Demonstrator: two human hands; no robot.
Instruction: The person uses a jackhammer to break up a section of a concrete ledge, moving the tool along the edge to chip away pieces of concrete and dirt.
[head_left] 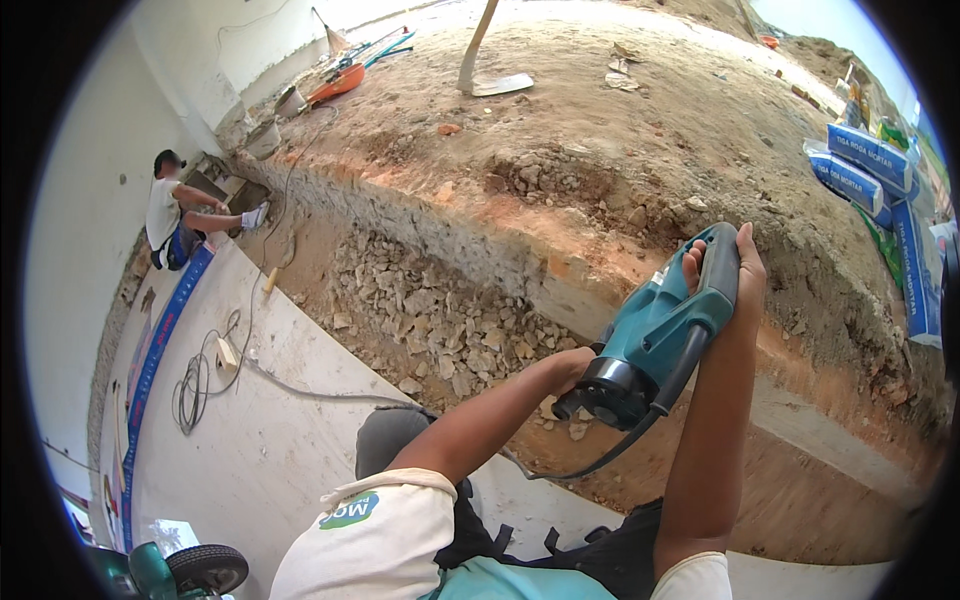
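Observation:
A teal power tool (650, 335) with a black handle and cord is held up at the right of centre. My right hand (730, 268) grips its upper handle, with fingers curled through the opening. My left hand (575, 368) holds the tool's body lower down, its fingers mostly hidden behind the black round part. The black cord (610, 455) loops down below the tool and runs left over the pale board floor (280, 480). Rubble (430, 310) lies in the trench beyond the tool.
A person (165, 215) sits at the left wall beside a blue strip (160, 350). Coiled cable (195, 400) lies nearby; a wheeled green machine (205, 568) stands lower left. A dirt ledge (600, 120) carries a hoe (500, 85), tools and blue bags (860, 160).

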